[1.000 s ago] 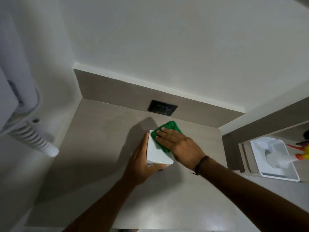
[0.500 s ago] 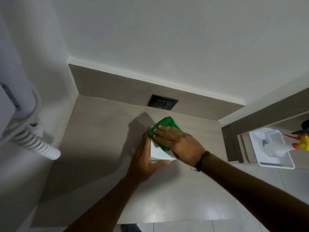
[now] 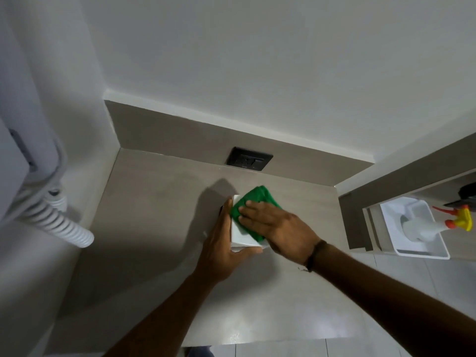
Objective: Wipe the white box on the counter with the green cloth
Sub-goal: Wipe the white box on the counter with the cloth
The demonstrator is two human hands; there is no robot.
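Note:
A small white box (image 3: 241,237) stands on the grey-brown counter (image 3: 154,215), a little in front of the back wall. My left hand (image 3: 221,243) grips it along its left side, thumb curled under the near edge. A folded green cloth (image 3: 253,200) lies over the box's top. My right hand (image 3: 278,228) presses flat on the cloth, fingers pointing left. Most of the box's top is hidden under cloth and hand.
A black wall socket (image 3: 249,159) sits in the backsplash just behind the box. At the left, a white ribbed hose (image 3: 55,220) hangs from a white appliance. To the right, a lower shelf holds a white tray (image 3: 422,251) with a spray bottle (image 3: 438,225).
My right hand and the cloth have slid toward the box's left edge and near side. The left hand keeps its hold. The head camera has shifted slightly.

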